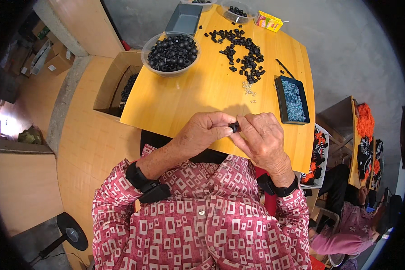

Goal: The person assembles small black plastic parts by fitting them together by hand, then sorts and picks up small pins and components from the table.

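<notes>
Above the near edge of the yellow wooden table (184, 103), my two hands meet at a small black plastic piece (234, 126). My left hand (204, 129) pinches it between thumb and fingers. From the other side, my right hand (261, 137) closes its fingertips at the same piece; whether it also holds something tiny there is hidden. Beyond my hands lie a few small clear bits (248, 89) and a loose spread of black plastic pieces (245, 56). To the right, a black tray (281, 101) holds many small bluish clear parts (294, 101).
A clear bowl (145, 58) full of black pieces stands far left, beside an empty grey tray (183, 19). A yellow drink carton (268, 21) is at the far edge. A cardboard box (108, 85) sits left of the table; another person (346, 229) sits at the lower right.
</notes>
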Action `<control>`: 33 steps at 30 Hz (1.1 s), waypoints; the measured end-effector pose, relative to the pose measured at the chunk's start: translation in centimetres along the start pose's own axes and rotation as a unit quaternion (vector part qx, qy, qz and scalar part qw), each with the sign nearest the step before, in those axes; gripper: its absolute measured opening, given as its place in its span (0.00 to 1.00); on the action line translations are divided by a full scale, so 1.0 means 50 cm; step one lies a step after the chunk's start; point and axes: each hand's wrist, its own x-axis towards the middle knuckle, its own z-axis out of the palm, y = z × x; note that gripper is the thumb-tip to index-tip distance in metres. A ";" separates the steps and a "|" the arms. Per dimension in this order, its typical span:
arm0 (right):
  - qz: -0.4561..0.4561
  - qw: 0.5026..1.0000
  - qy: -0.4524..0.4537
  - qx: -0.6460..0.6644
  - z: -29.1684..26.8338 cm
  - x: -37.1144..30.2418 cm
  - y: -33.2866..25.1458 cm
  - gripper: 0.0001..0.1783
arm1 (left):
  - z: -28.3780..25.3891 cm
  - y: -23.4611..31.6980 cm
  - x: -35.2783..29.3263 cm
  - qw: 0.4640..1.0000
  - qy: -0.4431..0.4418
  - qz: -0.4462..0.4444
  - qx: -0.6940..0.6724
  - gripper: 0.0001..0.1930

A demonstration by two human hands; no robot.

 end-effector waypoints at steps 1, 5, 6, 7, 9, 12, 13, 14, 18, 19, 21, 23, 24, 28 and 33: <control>-0.007 1.000 -0.005 -0.009 0.001 -0.001 -0.003 0.19 | -0.002 0.001 0.000 1.000 -0.014 -0.018 -0.001 0.10; -0.015 0.999 -0.023 -0.042 0.006 -0.008 -0.012 0.17 | 0.003 -0.016 -0.002 0.999 0.007 -0.041 0.027 0.11; -0.015 0.999 -0.023 -0.042 0.007 -0.007 -0.013 0.17 | 0.006 -0.024 0.001 0.999 0.019 -0.028 0.012 0.11; -0.017 0.998 -0.029 -0.046 0.008 -0.006 -0.015 0.16 | 0.008 -0.028 0.001 0.999 0.031 -0.015 -0.002 0.11; -0.021 0.998 -0.034 -0.049 0.008 -0.004 -0.019 0.15 | 0.006 -0.023 -0.003 0.999 0.026 -0.026 -0.004 0.11; -0.014 0.998 -0.040 -0.052 0.008 -0.003 -0.021 0.14 | 0.001 -0.015 0.002 0.999 0.013 -0.045 -0.009 0.10; -0.015 0.997 -0.042 -0.061 0.009 -0.001 -0.026 0.14 | 0.000 -0.012 0.001 0.999 0.011 -0.044 -0.009 0.10; -0.015 0.996 -0.045 -0.069 0.009 0.000 -0.029 0.14 | 0.001 -0.013 -0.001 0.999 0.011 -0.044 -0.009 0.10; 0.015 1.000 -0.013 -0.004 0.020 -0.005 -0.010 0.16 | 0.009 -0.002 -0.002 0.998 0.037 -0.031 -0.043 0.10; 0.035 0.998 0.000 0.047 0.024 -0.005 -0.002 0.18 | 0.012 0.004 -0.002 0.996 0.039 -0.034 -0.068 0.10; 0.053 0.994 0.012 0.098 0.030 -0.005 0.001 0.19 | 0.016 -0.010 0.001 0.997 0.048 -0.013 -0.060 0.11; 0.054 0.994 0.035 0.084 0.034 -0.006 -0.002 0.20 | 0.016 -0.014 0.002 0.997 0.054 0.006 -0.053 0.11; 0.055 0.994 0.034 0.083 0.032 -0.008 -0.002 0.20 | 0.014 -0.010 0.003 0.998 0.045 -0.004 -0.051 0.11; 0.043 0.996 0.040 0.071 0.020 -0.005 0.005 0.20 | 0.015 0.009 -0.003 0.997 0.044 -0.018 -0.058 0.12; 0.012 0.999 0.035 0.041 0.014 -0.005 0.005 0.20 | 0.005 0.003 -0.001 0.998 0.018 -0.060 -0.030 0.12</control>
